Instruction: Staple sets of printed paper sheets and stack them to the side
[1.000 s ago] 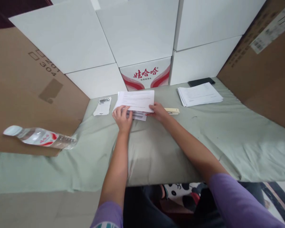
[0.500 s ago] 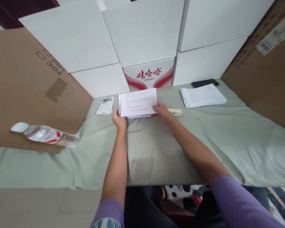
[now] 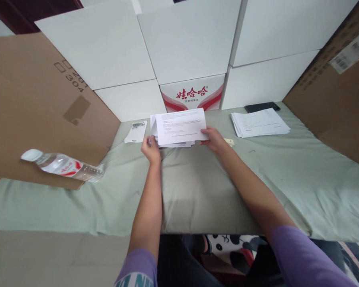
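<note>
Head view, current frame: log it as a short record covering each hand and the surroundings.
Left hand: holding lower left edge of printed sheets
Right hand: holding their right edge
Beside right hand: cream object, partly hidden
Left side: white packet; capped bottle in front of cardboard
Right side: paper stack, dark flat object behind it
Surface: pale green cloth
Back: white boxes

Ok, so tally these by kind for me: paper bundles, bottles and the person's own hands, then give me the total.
Paper bundles: 2 (held bundle, far-right bundle)
Bottle: 1
Hands: 2 (left hand, right hand)
Total: 5
</note>
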`<state>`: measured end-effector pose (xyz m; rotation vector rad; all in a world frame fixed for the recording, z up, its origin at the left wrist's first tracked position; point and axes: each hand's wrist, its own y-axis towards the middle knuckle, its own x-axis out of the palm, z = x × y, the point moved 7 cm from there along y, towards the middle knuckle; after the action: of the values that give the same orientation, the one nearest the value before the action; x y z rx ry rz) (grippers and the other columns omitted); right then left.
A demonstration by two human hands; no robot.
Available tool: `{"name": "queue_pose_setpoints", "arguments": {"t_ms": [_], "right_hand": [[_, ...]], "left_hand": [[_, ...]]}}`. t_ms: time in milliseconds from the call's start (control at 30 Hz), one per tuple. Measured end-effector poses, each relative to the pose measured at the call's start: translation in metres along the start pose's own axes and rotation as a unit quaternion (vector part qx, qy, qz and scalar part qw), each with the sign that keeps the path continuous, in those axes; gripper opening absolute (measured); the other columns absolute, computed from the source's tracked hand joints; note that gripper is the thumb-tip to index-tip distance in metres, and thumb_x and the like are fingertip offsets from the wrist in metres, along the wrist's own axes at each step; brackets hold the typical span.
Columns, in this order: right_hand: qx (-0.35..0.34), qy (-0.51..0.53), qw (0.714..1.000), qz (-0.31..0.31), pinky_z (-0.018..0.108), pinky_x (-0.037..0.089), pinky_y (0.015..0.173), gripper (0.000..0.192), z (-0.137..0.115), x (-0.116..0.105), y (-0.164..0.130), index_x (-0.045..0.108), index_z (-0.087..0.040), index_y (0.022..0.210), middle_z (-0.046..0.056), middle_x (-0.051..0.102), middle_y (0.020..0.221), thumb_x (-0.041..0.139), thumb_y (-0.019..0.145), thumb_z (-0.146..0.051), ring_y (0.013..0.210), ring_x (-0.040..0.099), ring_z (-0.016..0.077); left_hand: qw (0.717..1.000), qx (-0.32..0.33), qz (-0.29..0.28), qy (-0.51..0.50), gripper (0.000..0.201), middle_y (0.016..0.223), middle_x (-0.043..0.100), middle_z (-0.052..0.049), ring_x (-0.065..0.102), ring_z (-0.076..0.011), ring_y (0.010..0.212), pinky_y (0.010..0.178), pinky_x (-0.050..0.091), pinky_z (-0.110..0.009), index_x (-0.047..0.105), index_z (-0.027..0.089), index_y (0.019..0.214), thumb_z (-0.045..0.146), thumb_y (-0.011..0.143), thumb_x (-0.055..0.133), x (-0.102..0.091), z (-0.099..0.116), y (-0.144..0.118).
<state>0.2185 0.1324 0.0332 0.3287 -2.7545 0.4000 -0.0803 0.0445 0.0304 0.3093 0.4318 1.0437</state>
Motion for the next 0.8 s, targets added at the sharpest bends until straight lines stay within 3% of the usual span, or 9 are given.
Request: {"name": "queue_pose_setpoints", "arguments": {"t_ms": [200, 367, 500, 633, 800], "right_hand": [[0.035, 0.06, 0.997, -0.022, 0.021, 0.046, 0.043, 0.022, -0.002, -0.01, 0.004, 0.064, -0.017, 0.104, 0.007, 0.072, 0.094, 0.055, 0.084, -0.014, 0.066, 0.061, 0.0148], [0.044, 0.067, 0.997, -0.002, 0.021, 0.045, 0.046, 0.027, -0.007, -0.016, 0.004, 0.064, -0.018, 0.107, 0.008, 0.072, 0.094, 0.053, 0.082, -0.014, 0.067, 0.063, 0.0154], [0.028, 0.044, 0.999, -0.004, 0.021, 0.046, 0.045, 0.025, -0.006, -0.012, 0.002, 0.064, -0.018, 0.105, 0.007, 0.072, 0.095, 0.056, 0.082, -0.015, 0.067, 0.063, 0.0151], [0.019, 0.022, 1.0, -0.008, 0.023, 0.046, 0.044, 0.02, -0.002, -0.005, 0.001, 0.064, -0.017, 0.102, 0.008, 0.072, 0.089, 0.055, 0.085, -0.015, 0.064, 0.062, 0.0164], [0.036, 0.071, 0.997, -0.001, 0.022, 0.043, 0.044, 0.02, -0.001, -0.004, 0.0, 0.065, -0.015, 0.102, 0.006, 0.071, 0.088, 0.053, 0.086, -0.012, 0.063, 0.061, 0.0146]], "left_hand": [[1.0, 0.008, -0.008, -0.018, 0.017, 0.083, 0.068, -0.002, 0.06, -0.0168, 0.083, 0.085, 0.046, -0.028, 0.067, 0.018, 0.086, 0.033, 0.093, 0.06, 0.001, 0.004, -0.001], [0.998, 0.009, -0.032, -0.055, 0.016, 0.09, 0.07, -0.004, 0.063, -0.0184, 0.089, 0.09, 0.048, -0.03, 0.069, 0.017, 0.093, 0.032, 0.088, 0.067, 0.004, 0.01, -0.003], [0.993, 0.0, -0.056, -0.103, 0.022, 0.095, 0.07, -0.005, 0.065, -0.0189, 0.094, 0.091, 0.05, -0.03, 0.068, 0.016, 0.099, 0.03, 0.083, 0.072, 0.01, 0.011, -0.003], [0.992, 0.009, -0.055, -0.116, 0.017, 0.089, 0.067, -0.003, 0.063, -0.0176, 0.091, 0.088, 0.05, -0.029, 0.064, 0.017, 0.091, 0.033, 0.085, 0.068, 0.011, 0.007, 0.001], [0.991, -0.001, -0.055, -0.126, 0.023, 0.084, 0.063, 0.0, 0.061, -0.0156, 0.085, 0.083, 0.05, -0.027, 0.061, 0.018, 0.091, 0.04, 0.087, 0.066, 0.013, -0.004, 0.004]]}}
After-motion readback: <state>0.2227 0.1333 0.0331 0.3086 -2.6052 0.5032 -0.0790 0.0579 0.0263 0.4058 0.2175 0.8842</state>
